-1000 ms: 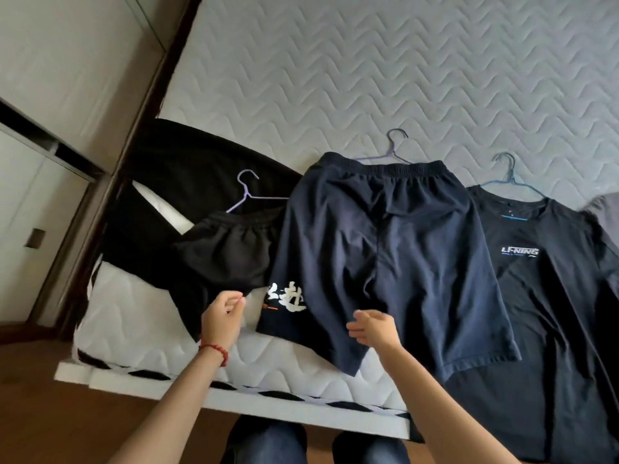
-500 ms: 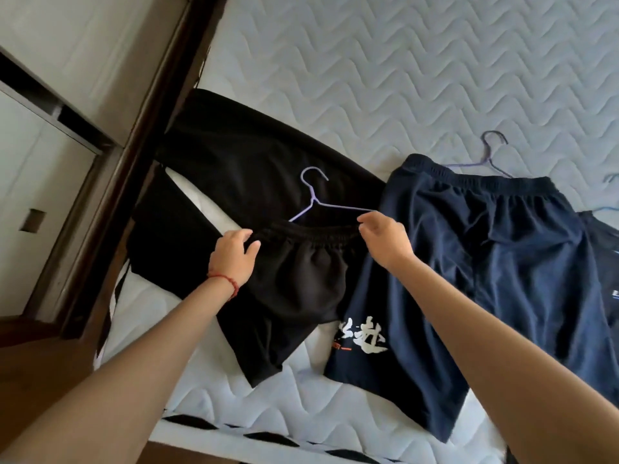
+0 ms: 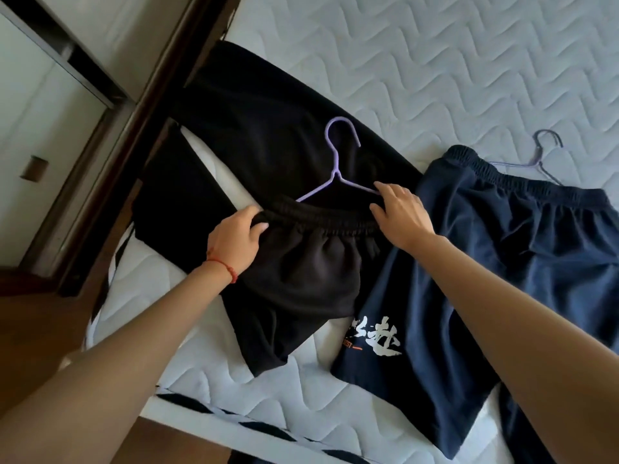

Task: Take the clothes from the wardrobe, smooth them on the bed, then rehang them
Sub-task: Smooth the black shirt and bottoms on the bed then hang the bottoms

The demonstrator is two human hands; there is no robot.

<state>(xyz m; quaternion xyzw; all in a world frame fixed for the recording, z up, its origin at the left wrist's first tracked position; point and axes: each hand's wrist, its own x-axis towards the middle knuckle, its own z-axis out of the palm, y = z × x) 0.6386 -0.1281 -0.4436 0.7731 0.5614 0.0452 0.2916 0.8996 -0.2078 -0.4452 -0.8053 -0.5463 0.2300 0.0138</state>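
while the black shorts point(image 3: 301, 269) lie flat on the bed point(image 3: 435, 78), the left hand point(image 3: 234, 242) grips one end of the waistband and the right hand point(image 3: 400, 212) rests open on the other end, probably to straighten it along the purple hanger point(image 3: 335, 169). the navy shorts point(image 3: 485, 262) beside them carry white brush-style writing i cannot read.

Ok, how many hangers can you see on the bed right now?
2: a purple hanger in the black shorts, another hanger at the navy shorts. More may be out of frame.
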